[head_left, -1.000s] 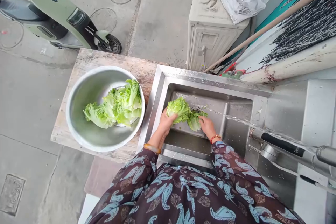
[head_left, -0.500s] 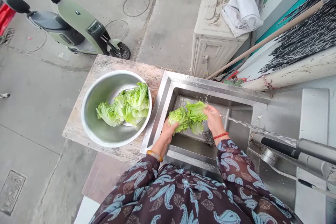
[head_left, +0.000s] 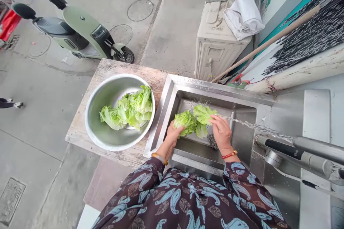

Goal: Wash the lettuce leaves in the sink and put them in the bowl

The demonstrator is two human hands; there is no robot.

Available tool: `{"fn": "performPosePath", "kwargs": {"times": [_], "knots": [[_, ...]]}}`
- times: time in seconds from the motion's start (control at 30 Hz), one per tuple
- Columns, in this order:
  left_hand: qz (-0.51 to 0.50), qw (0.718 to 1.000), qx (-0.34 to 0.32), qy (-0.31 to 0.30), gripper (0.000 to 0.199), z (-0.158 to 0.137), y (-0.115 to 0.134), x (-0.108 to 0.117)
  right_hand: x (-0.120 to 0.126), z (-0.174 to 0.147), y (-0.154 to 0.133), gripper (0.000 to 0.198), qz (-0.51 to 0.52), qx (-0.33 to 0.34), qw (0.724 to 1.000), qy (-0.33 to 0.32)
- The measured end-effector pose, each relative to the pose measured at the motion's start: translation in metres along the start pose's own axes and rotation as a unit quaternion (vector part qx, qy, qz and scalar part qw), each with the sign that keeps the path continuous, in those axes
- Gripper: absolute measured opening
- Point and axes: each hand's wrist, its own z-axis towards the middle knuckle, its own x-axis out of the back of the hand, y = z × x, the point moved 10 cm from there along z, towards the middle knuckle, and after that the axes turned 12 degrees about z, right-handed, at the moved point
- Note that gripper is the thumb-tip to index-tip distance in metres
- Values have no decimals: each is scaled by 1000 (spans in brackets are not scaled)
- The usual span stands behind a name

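Observation:
Over the steel sink [head_left: 185, 152], my left hand [head_left: 173, 133] is closed around a bunch of green lettuce [head_left: 187, 121]. My right hand [head_left: 221, 131] pinches a lettuce leaf [head_left: 203, 113] by its right edge, beside the bunch. A stream of water [head_left: 249, 124] runs from the faucet [head_left: 317, 150] at the right and reaches the leaf near my right fingers. A dark scouring pad [head_left: 212, 142] lies in the sink below the leaf. Left of the sink, a large metal basin [head_left: 100, 128] holds several more lettuce leaves [head_left: 129, 109].
The basin stands on a worn wooden board [head_left: 77, 128]. Beyond the sink is a beige metal unit [head_left: 212, 55] with a white cloth [head_left: 244, 12] on top. A wooden pole [head_left: 271, 41] leans at the right. A green scooter [head_left: 83, 27] is parked at upper left.
My right hand has turned and shifted slightly downward and right, still pinching the leaf. The left hand keeps its hold on the lettuce. At the far left, an animal's legs have come further into view.

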Motion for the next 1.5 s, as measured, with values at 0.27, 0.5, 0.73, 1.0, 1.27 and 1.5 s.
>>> {"fn": "performPosePath", "kwargs": {"times": [0.27, 0.5, 0.73, 1.0, 1.27, 1.5], "knots": [[30, 999, -26, 23, 62, -1, 9, 0, 17, 6, -2, 28, -13, -56, 998, -4], [39, 999, -14, 22, 66, -2, 9, -1, 38, -8, 22, 27, -36, -114, 991, 55], [28, 999, -6, 13, 69, -4, 11, -6, 52, -25, 39, 23, -32, -163, 980, 109], [51, 998, -13, 18, 72, -6, 15, -10, 5, -58, 99, 24, -27, -354, 935, 24], [-72, 995, -46, -50, 66, -16, 30, -39, -94, -32, -15, 23, 162, -211, 961, -80], [-55, 992, -56, -97, 74, -15, 42, -29, -112, -32, 5, 33, 304, -271, 903, -137]]}}
